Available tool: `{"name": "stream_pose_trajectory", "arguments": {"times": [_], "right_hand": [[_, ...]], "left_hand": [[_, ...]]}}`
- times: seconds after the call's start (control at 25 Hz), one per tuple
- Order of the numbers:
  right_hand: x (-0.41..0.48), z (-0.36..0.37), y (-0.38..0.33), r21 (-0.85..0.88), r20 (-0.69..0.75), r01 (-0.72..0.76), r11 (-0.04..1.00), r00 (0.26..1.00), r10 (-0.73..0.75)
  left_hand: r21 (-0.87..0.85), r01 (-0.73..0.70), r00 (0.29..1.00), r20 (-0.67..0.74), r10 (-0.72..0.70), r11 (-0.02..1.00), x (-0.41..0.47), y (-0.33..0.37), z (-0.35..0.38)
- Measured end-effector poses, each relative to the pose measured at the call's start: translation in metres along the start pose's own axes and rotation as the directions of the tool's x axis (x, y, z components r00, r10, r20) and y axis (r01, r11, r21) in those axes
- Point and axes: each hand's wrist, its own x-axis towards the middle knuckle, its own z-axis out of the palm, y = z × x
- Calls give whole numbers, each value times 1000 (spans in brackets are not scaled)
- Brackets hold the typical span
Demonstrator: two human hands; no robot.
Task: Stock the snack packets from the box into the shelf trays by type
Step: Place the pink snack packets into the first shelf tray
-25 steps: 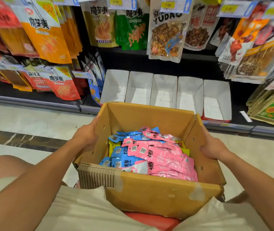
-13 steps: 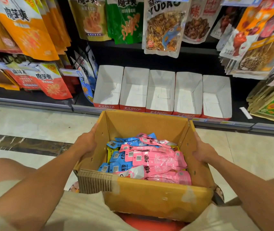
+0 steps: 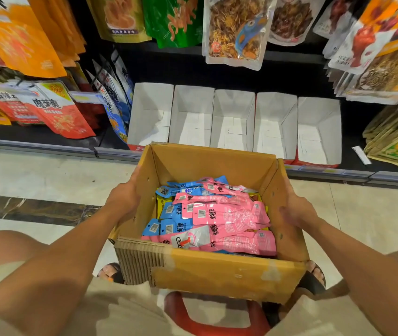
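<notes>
Nearest the camera are pale shorts (image 3: 120, 318) and a red plastic stool (image 3: 212, 321) between the knees, with a sandalled foot (image 3: 109, 272) on the floor at one side and the other foot (image 3: 315, 275) partly behind the box. Just above the stool, an open cardboard box (image 3: 217, 275) is held off the floor. Its near left corner is torn down to the ribbed layer. The left grip (image 3: 123, 202) clasps the outside of the box's left wall with the thumb lying up along the rim, the fingers hidden behind the card. The right grip (image 3: 298, 210) clasps the slanted right wall, thumb on its inner face, though that hand is blurred. Inside the box the snack packets lie in a loose heap: pink packets (image 3: 229, 214) on top and towards the right, blue packets (image 3: 169, 226) on the left, and yellow packets (image 3: 160, 202) peeping out at the edges. Beyond the box is a pale tiled floor (image 3: 47, 175) crossed by a dark marble strip (image 3: 35, 209). Past that, on the bottom shelf (image 3: 353, 151), five white cardboard trays (image 3: 275, 122) stand side by side, touching, their white insides showing; the box's far wall overlaps the fronts of the left ones. Orange bags (image 3: 23, 40), a green bag (image 3: 173, 18) and a clear bag (image 3: 236, 30) hang above
</notes>
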Motion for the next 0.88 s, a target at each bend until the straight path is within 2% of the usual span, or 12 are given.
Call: {"name": "stream_pose_trajectory", "arguments": {"times": [0.12, 0.36, 0.44, 0.56, 0.76, 0.88], "right_hand": [[11, -2, -2, 3, -14, 0, 1000, 1000, 0], [22, -4, -16, 129, -51, -42, 991, 997, 49], [25, -6, -19, 84, -50, -58, 995, 997, 62], [23, -3, -19, 24, -57, -102, 995, 993, 103], [8, 13, -11, 70, -78, 23, 997, 997, -18], [8, 5, -15, 21, -6, -14, 1000, 1000, 14]], "left_hand": [[-8, -23, 999, -45, 23, 1000, 11, 2, 3], [-18, -3, 994, -108, 1, 1000, 26, 11, 7], [-22, -25, 993, -118, 22, 999, 24, 13, 10], [5, -32, 993, -116, 32, 999, 20, 10, 16], [-4, -18, 996, -91, 17, 1000, 11, 3, 28], [10, -34, 999, -15, 34, 999, 13, 1, 26]]}}
